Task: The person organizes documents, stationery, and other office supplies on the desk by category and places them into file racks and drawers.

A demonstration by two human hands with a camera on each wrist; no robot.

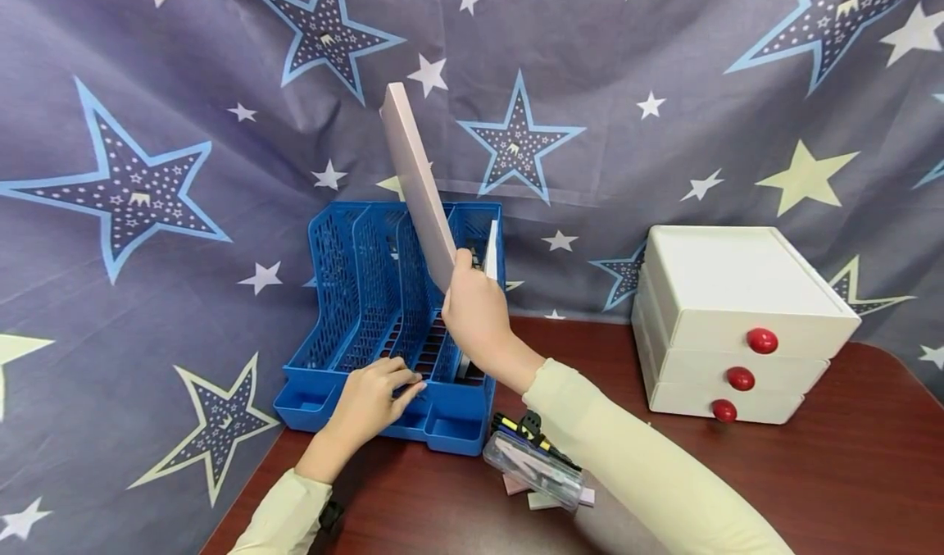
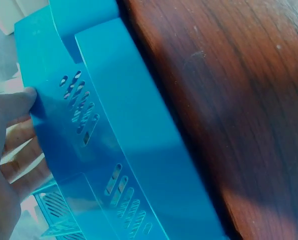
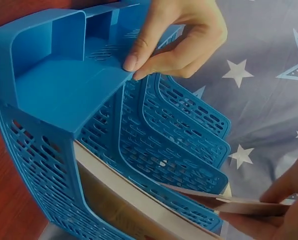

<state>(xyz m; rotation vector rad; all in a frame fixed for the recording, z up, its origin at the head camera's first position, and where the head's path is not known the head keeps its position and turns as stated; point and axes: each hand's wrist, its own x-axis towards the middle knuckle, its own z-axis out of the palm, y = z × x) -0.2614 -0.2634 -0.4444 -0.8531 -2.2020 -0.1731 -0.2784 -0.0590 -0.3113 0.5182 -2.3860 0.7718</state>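
A blue file organizer (image 1: pixel 457 399) with upright perforated dividers and small front trays stands on the table against the curtain. My left hand (image 1: pixel 365 403) pinches its front top edge, the thumb on the front panel (image 2: pixel 64 130) and the fingers behind it. In my right hand (image 1: pixel 478 313) is a pale pink, thin book (image 1: pixel 416 178), gripped at its lower end and tilted, its top leaning left above the slots. Within the rightmost slot stands a white-edged book (image 3: pixel 131 192), partly hidden by my right hand in the head view.
A white three-drawer box (image 1: pixel 745 272) with red knobs stands at the right. In front of the organizer's right corner lie a clear pencil case (image 1: pixel 538 469), several pens (image 1: pixel 509 425) and small pale blocks (image 1: pixel 543 502). A star-patterned curtain (image 1: pixel 575 38) hangs behind.
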